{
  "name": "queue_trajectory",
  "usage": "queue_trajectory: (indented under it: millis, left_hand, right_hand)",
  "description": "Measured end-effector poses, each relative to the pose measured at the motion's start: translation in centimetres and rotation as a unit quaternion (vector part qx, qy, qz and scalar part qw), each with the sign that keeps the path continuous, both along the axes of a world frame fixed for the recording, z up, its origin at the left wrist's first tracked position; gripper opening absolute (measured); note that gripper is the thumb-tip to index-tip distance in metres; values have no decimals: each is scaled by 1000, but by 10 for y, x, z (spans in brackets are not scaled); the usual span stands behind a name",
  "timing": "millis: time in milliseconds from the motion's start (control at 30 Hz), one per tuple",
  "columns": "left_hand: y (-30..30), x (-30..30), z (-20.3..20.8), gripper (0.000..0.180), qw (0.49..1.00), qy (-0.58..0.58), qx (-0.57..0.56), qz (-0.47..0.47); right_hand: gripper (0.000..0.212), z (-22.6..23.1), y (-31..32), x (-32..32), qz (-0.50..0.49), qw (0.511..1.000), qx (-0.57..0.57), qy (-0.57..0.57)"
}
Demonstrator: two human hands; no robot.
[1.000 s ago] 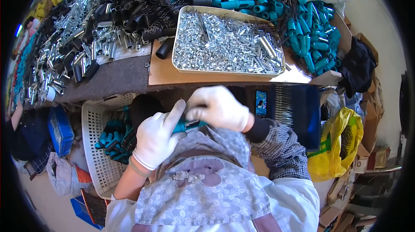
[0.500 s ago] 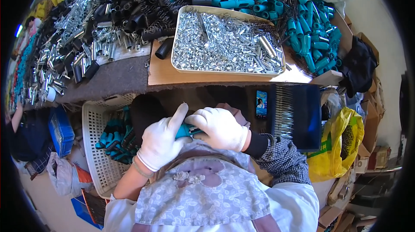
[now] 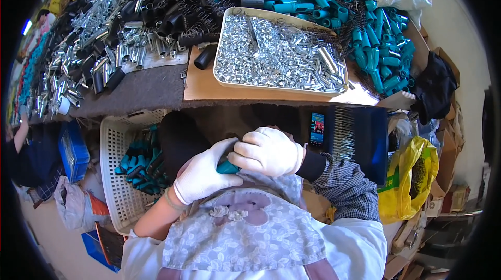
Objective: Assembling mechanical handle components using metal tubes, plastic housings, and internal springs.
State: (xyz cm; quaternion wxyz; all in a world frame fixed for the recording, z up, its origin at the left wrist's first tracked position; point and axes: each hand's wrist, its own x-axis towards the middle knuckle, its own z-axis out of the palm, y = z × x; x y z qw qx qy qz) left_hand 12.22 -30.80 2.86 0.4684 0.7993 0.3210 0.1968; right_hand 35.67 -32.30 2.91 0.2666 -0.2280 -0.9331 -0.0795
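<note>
Above my lap, both hands wear white gloves and are closed on one teal plastic tube-shaped part [image 3: 227, 167]. My left hand [image 3: 204, 174] wraps it from the left, with its thumb side below the teal end. My right hand [image 3: 269, 150] covers the part from above and the right, fingers curled over it. A dark area shows between the two hands, but I cannot tell if it belongs to the part. Most of the part is hidden by the gloves.
Ahead, a cream tray [image 3: 222, 83] of small metal pieces sits on the bench, flanked by black tubes, springs and teal tubes [image 3: 376, 56]. At left stands a white basket [image 3: 108, 175] with teal parts. A phone [image 3: 317, 129] and a blue bin [image 3: 368, 155] lie right.
My left hand's raised index finger has curled down round the part. The right hand has risen slightly and moved over its top. The picture on the phone has changed.
</note>
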Motion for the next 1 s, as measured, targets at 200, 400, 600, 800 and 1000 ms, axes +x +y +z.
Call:
queue_trajectory:
  millis: [200,400,600,800,1000]
  left_hand:
    - [-2,-1,20,76,994,73,31,72]
    - [-6,-1,15,58,978,83,181,60]
    - [-7,-8,6,44,980,22,180,82]
    - [-4,-13,-14,44,988,-51,41,137]
    - [-2,-14,-20,50,960,-157,-157,168]
  right_hand:
    - [24,25,21,27,-44,967,-220,121]
    - [13,37,74,75,-452,881,-31,136]
    - [8,27,87,80,-439,873,-116,178]
    - [8,25,91,73,-425,888,-86,151]
    - [6,26,95,79,-424,872,-78,231]
